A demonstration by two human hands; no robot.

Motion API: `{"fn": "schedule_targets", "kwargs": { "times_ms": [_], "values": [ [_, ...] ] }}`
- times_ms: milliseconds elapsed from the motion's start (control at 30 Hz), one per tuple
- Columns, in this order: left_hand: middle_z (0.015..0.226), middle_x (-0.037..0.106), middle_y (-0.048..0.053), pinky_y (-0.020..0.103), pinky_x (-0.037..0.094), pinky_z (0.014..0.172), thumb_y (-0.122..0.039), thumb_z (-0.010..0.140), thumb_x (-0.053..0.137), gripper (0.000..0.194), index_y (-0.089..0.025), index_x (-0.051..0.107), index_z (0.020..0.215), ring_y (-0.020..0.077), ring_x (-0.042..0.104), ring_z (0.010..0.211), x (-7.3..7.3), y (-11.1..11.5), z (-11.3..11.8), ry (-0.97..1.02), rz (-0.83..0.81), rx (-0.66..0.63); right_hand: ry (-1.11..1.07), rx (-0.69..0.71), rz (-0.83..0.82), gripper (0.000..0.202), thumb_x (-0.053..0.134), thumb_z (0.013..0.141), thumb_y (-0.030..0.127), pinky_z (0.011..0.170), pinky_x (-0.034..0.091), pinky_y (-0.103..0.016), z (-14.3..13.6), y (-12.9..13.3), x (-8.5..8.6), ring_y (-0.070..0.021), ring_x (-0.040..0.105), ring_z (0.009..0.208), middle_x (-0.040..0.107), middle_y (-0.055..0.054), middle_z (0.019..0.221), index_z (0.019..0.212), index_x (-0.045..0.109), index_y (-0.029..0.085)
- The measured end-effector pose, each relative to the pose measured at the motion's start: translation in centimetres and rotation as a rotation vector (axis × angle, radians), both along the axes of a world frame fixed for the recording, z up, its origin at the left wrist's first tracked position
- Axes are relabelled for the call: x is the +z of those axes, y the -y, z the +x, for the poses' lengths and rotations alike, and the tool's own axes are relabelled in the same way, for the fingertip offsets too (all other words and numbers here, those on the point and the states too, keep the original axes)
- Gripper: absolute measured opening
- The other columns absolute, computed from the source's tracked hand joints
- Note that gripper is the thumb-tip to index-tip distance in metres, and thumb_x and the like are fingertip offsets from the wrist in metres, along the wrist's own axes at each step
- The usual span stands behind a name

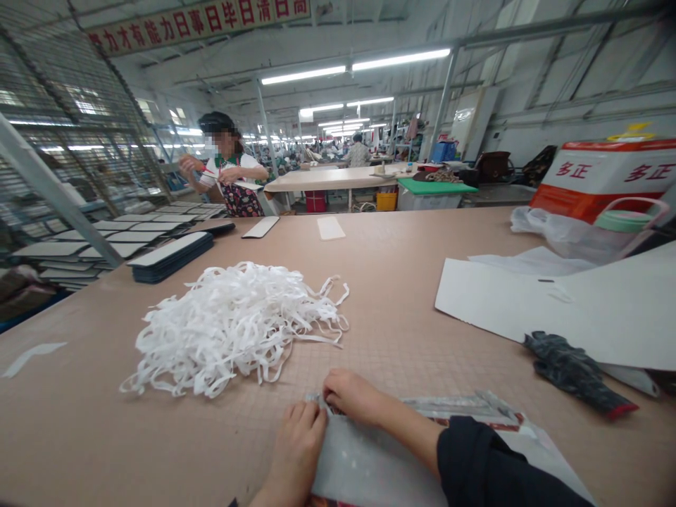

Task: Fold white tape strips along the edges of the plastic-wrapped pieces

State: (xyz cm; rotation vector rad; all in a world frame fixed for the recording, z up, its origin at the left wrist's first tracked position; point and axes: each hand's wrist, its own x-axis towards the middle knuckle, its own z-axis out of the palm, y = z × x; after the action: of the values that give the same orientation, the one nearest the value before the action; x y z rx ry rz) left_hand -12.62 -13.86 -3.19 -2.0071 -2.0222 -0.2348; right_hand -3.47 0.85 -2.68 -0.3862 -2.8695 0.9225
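Note:
A translucent plastic bag (380,458) with red and brown patches showing lies flat at the table's near edge. At its far left corner, my left hand (300,436) has its fingers curled over the edge and closed on the plastic. Just right of it, my right hand (353,396) pinches the same corner, the forearm lying across the bag. The fingertips of both hands are partly hidden. Beyond them on the left is a loose heap of white fabric strips (232,327), touched by neither hand.
A dark glove (578,373) and a large white sheet (528,303) lie right. Behind them stands a red-and-white container (602,176). Stacked dark panels (172,257) are at the far left, near a co-worker (229,169) holding something. A white strip (32,358) lies far left.

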Motion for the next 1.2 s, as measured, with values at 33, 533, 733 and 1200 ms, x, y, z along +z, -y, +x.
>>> {"fn": "schedule_targets", "kwargs": {
  "times_ms": [33,533,733,1200],
  "values": [
    [0.084,0.056,0.003,0.032,0.041,0.072,-0.006,0.082,0.040,0.025,-0.019,0.056,0.096,0.0172,0.051,0.075,0.0,0.0,0.0,-0.024,-0.001,-0.016,0.011,-0.001,0.005,0.017,0.047,0.074,0.010,0.069,0.039,-0.021,-0.2,0.0,0.0,-0.0142,0.054,0.076,0.060,-0.005,0.081,0.077,0.063,0.015],
    [0.082,0.056,0.003,0.033,0.039,0.068,-0.007,0.080,0.043,0.024,-0.019,0.056,0.097,0.0187,0.050,0.073,-0.1,-0.6,-0.1,-0.076,-0.005,-0.034,0.106,-0.033,-0.026,0.016,0.052,0.069,0.013,0.061,0.038,-0.021,-1.0,-0.6,0.3,-0.0149,0.056,0.072,0.064,-0.006,0.082,0.080,0.064,0.015],
    [0.081,0.055,0.003,0.033,0.039,0.068,-0.006,0.080,0.042,0.024,-0.018,0.056,0.096,0.0185,0.049,0.073,-0.2,-0.6,0.0,-0.065,0.028,-0.051,0.118,-0.041,-0.052,0.012,0.054,0.070,0.014,0.059,0.038,-0.020,-1.1,-0.8,0.6,-0.0138,0.056,0.069,0.064,-0.004,0.077,0.076,0.065,0.015],
    [0.088,0.056,0.003,0.036,0.036,0.080,-0.009,0.079,0.048,0.024,-0.020,0.056,0.099,0.0188,0.048,0.080,-1.5,-0.4,-0.3,-0.083,0.048,-0.019,0.106,0.012,-0.032,0.014,0.052,0.070,0.013,0.061,0.036,-0.019,-0.8,-0.8,0.6,-0.0136,0.055,0.074,0.063,-0.003,0.084,0.079,0.063,0.017]
  ]
}}
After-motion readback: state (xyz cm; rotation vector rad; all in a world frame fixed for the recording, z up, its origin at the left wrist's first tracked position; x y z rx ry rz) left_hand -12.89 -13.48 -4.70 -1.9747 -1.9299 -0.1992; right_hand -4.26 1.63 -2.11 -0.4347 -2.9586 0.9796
